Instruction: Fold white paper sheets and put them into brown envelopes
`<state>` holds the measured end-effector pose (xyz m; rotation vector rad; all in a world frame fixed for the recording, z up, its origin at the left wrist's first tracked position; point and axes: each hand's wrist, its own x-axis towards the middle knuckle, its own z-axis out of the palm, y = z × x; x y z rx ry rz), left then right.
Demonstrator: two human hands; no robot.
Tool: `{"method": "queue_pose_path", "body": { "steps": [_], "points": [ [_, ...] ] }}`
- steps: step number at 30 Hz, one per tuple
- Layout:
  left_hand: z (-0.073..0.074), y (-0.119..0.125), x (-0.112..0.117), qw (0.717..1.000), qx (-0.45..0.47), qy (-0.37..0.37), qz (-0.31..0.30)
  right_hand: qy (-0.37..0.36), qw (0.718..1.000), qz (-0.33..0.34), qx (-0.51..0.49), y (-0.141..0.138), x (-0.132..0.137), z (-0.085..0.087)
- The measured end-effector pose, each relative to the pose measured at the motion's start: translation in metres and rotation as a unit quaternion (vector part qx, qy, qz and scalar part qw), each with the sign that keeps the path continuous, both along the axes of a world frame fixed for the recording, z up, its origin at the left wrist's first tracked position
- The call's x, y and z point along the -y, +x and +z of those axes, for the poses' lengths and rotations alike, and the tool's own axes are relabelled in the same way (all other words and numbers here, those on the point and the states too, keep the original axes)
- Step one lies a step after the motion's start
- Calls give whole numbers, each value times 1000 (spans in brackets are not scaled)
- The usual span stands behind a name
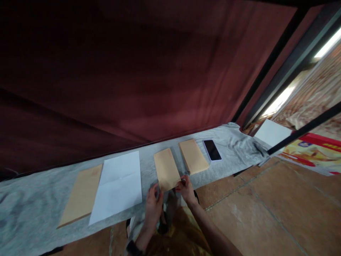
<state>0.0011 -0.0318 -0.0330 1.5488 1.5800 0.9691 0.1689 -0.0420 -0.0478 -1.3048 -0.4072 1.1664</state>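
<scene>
We have our right hand [187, 190] closed around the near right corner of a brown envelope [166, 169], while our left hand [153, 201] curls at its near left corner; we cannot tell whether those fingers pinch it. The envelope reaches away from us, just beyond both hands. Beyond our right hand we see a brown stack [193, 156], then a dark-screened phone [212, 149]. Left of our left hand lie white paper [119, 185] and, farther out, another brown piece [82, 195], all on grey cloth [231, 140].
</scene>
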Motion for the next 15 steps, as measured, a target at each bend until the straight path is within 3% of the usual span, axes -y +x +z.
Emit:
{"method": "queue_pose_path", "body": {
  "steps": [2,4,8,11,15],
  "points": [
    [2,-2,1,992,77,-75,65,-5,1000,-5,-14,1,1,0],
    [8,-2,1,974,141,-156,82,-10,999,-10,-30,3,4,1],
    [23,5,-4,929,236,-281,57,-23,998,-12,-59,7,9,0],
    [27,12,-8,895,297,-333,17,-29,996,-13,-80,9,9,-3],
    [23,18,-7,888,306,-342,-15,-28,992,-6,-119,11,10,-3]
  ]
}}
